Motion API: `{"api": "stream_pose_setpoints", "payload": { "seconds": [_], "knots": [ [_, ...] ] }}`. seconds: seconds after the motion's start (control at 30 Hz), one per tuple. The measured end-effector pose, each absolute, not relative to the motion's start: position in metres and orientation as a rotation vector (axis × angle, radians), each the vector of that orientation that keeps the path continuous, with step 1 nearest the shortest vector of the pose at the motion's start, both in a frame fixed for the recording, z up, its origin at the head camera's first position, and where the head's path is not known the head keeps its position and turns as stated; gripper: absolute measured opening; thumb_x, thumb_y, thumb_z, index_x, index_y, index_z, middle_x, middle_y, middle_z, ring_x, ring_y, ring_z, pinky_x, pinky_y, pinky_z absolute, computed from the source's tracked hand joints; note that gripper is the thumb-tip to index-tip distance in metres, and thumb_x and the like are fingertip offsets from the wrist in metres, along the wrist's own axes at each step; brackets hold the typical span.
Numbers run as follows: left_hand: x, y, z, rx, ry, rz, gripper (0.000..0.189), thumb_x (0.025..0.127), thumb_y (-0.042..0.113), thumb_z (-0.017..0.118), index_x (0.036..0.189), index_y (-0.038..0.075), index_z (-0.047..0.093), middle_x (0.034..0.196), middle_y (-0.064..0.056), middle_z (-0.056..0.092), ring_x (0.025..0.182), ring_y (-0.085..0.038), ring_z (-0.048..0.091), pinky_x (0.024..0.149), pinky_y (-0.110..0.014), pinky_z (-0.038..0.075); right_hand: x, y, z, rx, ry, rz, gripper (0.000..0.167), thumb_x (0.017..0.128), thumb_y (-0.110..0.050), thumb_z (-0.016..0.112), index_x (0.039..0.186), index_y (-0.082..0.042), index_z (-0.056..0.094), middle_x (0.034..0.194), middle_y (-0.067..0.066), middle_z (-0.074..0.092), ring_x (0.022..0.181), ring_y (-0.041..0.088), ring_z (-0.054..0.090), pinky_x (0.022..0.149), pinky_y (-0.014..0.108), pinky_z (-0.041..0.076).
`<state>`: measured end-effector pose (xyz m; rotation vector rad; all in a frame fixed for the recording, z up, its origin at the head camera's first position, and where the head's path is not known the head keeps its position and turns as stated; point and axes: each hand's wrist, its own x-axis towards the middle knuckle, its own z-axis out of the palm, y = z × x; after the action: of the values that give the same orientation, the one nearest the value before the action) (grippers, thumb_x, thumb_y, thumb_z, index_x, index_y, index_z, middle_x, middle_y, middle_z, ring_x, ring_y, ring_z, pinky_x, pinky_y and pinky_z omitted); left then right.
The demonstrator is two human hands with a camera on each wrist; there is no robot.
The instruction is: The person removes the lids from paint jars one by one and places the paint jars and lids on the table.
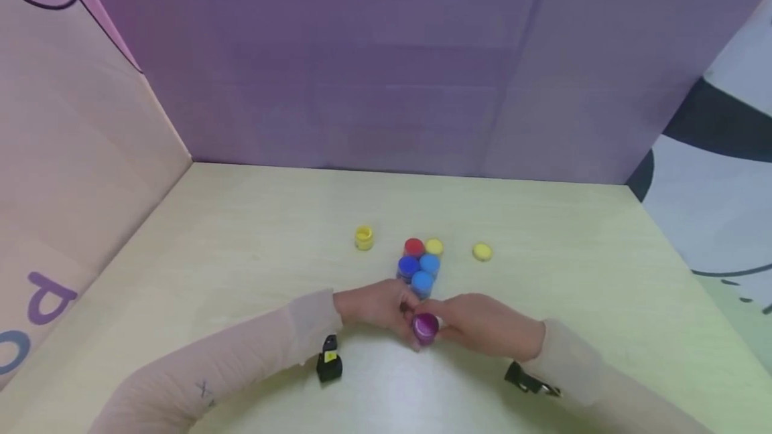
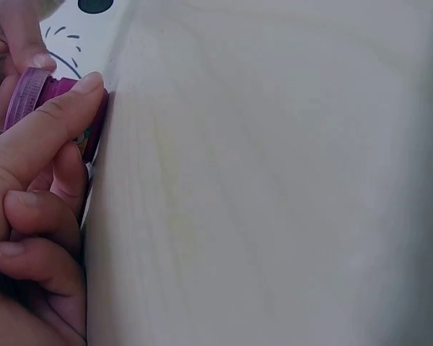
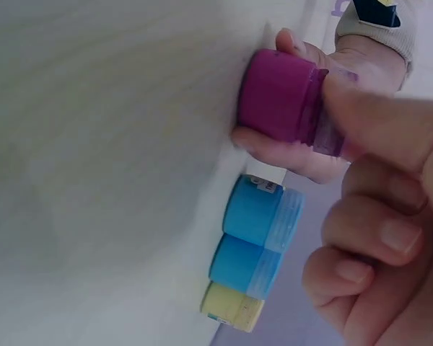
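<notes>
A pale, wood-grained surface (image 1: 271,220) spreads before me, its streaks soft and yellowish. Behind it stands a flat purple wall (image 1: 362,86); on my left rises a pale pinkish panel (image 1: 72,139) with printed letters, and on my right a panel with bold black shapes (image 1: 712,206).

Close to me, between my hands, is a small round magenta plastic jar (image 3: 274,94), smooth-sided, with a ribbed, translucent purple cap (image 2: 27,97); a band of neck shows below the cap. My left hand (image 1: 380,310) holds the jar's body, while my right hand (image 1: 482,323) pinches the cap. I cannot tell whether the base touches the surface.

Just beyond, five squat cylindrical jars cluster together: one red-capped (image 1: 414,246), one yellow-capped (image 1: 434,246), one dark blue (image 1: 408,266) and two light blue (image 1: 422,283) with clear ribbed lids. Apart to the left stands an open yellow jar (image 1: 364,241); to the right lies a flat yellow disc lid (image 1: 482,252).
</notes>
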<state>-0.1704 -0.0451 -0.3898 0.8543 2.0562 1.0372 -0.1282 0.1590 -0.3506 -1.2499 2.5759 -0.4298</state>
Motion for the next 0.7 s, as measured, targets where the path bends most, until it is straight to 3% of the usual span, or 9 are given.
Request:
{"api": "stream_pose_setpoints", "payload": {
  "seconds": [0.13,0.23,0.4,0.7],
  "knots": [
    [-0.172,-0.046,-0.391,0.889,2.037,1.041,0.028,0.071,0.012,0.082,0.098,0.017,0.073,0.072,0.003,0.065,0.067,-0.006,0.049,0.063,-0.019,0.041,-0.124,0.156,-0.353,-1.126,2.658,-0.543,0.049,0.084,-0.037,0.069,0.12,-0.009,0.051,0.058,-0.013,0.044,0.05,-0.002,0.038,0.048,0.016,0.038],
    [-0.173,-0.046,-0.393,0.898,2.023,1.06,0.029,0.073,0.014,0.081,0.1,0.019,0.073,0.075,0.004,0.066,0.069,-0.006,0.049,0.063,-0.019,0.042,-0.118,0.151,-0.354,-0.996,2.76,-0.56,0.045,0.081,-0.044,0.07,0.101,-0.009,0.052,0.054,-0.012,0.035,0.046,0.0,0.03,0.042,0.016,0.029],
    [-0.174,-0.046,-0.394,0.863,2.02,1.08,0.027,0.073,0.011,0.08,0.099,0.018,0.073,0.073,0.003,0.064,0.067,-0.007,0.049,0.06,-0.019,0.042,-0.11,0.139,-0.354,-0.819,2.839,-0.501,0.044,0.079,-0.051,0.068,0.083,-0.012,0.048,0.053,-0.008,0.036,0.046,0.003,0.03,0.041,0.017,0.026],
    [-0.174,-0.045,-0.393,0.864,2.025,1.066,0.025,0.074,0.006,0.079,0.096,0.018,0.075,0.062,0.001,0.058,0.059,-0.007,0.048,0.057,-0.018,0.039,-0.106,0.136,-0.358,-0.81,2.893,-0.5,0.036,0.08,-0.042,0.071,0.08,-0.013,0.049,0.053,-0.008,0.036,0.046,0.003,0.03,0.041,0.017,0.025]
  ]
}}
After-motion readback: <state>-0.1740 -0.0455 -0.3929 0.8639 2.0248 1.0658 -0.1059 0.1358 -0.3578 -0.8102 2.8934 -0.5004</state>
